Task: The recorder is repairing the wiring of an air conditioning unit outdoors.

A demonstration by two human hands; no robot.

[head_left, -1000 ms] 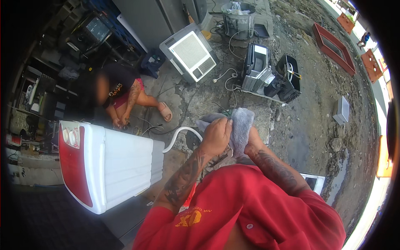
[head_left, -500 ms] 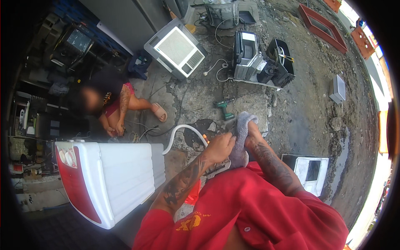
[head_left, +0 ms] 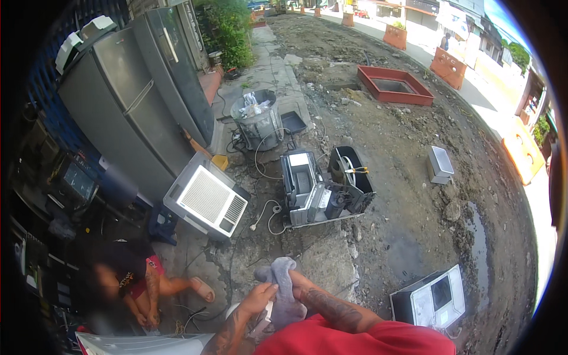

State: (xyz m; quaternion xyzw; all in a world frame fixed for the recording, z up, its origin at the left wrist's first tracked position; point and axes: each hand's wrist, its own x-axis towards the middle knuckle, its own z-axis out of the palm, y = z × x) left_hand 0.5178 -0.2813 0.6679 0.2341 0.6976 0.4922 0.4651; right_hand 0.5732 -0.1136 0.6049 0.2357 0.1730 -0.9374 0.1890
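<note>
A grey cloth (head_left: 283,290) is bunched up low in front of the person's chest, above the concrete floor (head_left: 322,260); the left hand (head_left: 257,299) has its fingers closed around the cloth's lower part, and the right hand (head_left: 296,283) is mostly buried in the folds, wrapped in the same cloth. Beyond it sit a white window air conditioner (head_left: 206,198) and an opened air conditioner chassis (head_left: 322,186), and to the left a seated person (head_left: 139,278) crouches in the shade.

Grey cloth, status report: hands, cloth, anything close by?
Left hand and right hand both gripping the grey cloth, bunched at chest. Seated person at left. Opened air-conditioner unit on the ground ahead.
</note>
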